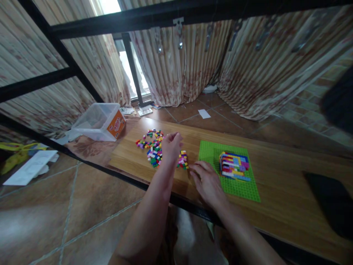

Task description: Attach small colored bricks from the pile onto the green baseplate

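My left hand [171, 145] is over the loose pile of small toy building bricks [154, 152]. Its fingers are curled and pinched together; whatever is between them is too small to make out. My right hand [206, 180] rests low over the table, its bent fingertips at the right edge of the small group of pink, yellow and green bricks [182, 161]. Whether a brick sits in those fingertips is hidden. Just right of this hand lies a green baseplate [208, 149], bearing a layered, multicoloured brick build [234, 165].
The bricks lie on a wooden table [275, 176] with a dark front edge. A black flat object [331, 202] is at the right end. A clear plastic bin [96, 121] with an orange label stands beyond the left end. A black metal frame [138, 20] crosses above.
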Motion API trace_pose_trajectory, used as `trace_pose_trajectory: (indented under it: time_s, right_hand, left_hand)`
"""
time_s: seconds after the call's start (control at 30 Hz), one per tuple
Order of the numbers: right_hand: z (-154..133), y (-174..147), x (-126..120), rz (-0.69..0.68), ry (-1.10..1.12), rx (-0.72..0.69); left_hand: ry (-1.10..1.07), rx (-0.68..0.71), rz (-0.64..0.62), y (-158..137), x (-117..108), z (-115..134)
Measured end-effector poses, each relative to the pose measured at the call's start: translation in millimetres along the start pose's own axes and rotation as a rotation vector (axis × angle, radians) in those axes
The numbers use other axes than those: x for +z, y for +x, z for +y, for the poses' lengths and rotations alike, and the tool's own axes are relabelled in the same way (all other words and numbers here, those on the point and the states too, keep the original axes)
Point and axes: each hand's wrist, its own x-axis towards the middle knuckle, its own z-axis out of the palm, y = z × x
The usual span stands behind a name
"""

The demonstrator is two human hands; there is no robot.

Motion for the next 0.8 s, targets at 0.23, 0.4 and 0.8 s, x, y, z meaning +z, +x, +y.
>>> trace_pose_trajectory:
  time_s: [0.23,0.4,0.8]
  right_hand:
    - [1,11,20,-0.082,-0.111,0.007]
    - [-1,10,13,-0.041,-0.052,0.034]
    - [20,9,-39,0.360,0.151,0.260]
  left_hand:
    - [-0.068,-0.111,-0.049,-9,0,6]
    - [0.046,-0.093,-0.178,-12,2,0]
    - [0.334,-0.053,-0.767,-35,18,-13]
